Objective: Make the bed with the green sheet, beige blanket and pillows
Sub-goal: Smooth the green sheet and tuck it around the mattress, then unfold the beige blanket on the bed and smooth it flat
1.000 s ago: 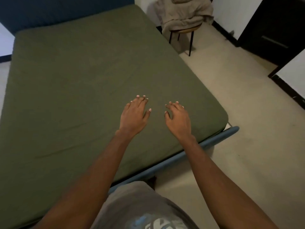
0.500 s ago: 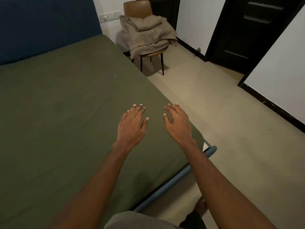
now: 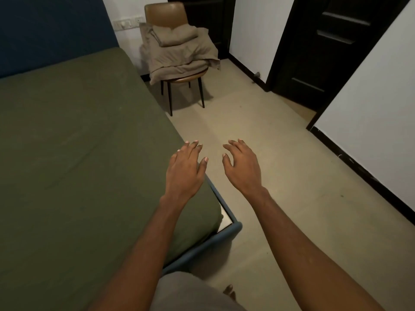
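The green sheet (image 3: 78, 153) lies smooth over the mattress and fills the left half of the view. My left hand (image 3: 185, 169) hovers above the bed's right edge, empty, with fingers spread. My right hand (image 3: 243, 168) is held out over the floor beside the bed, also empty and with fingers apart. The beige blanket (image 3: 179, 52) lies folded in a pile on a brown chair (image 3: 166, 13) at the far end of the room, well beyond both hands. No pillows are in view.
A blue bed frame corner (image 3: 233, 227) juts out below my right forearm. A dark blue headboard (image 3: 51, 30) stands at the back left. Beige floor (image 3: 280, 153) runs along the bed to the chair. Dark doors (image 3: 325, 41) and white walls line the right side.
The view has swung right and up toward the chair. Both hands have left the sheet; the right one is now over the floor, the left over the bed's edge.
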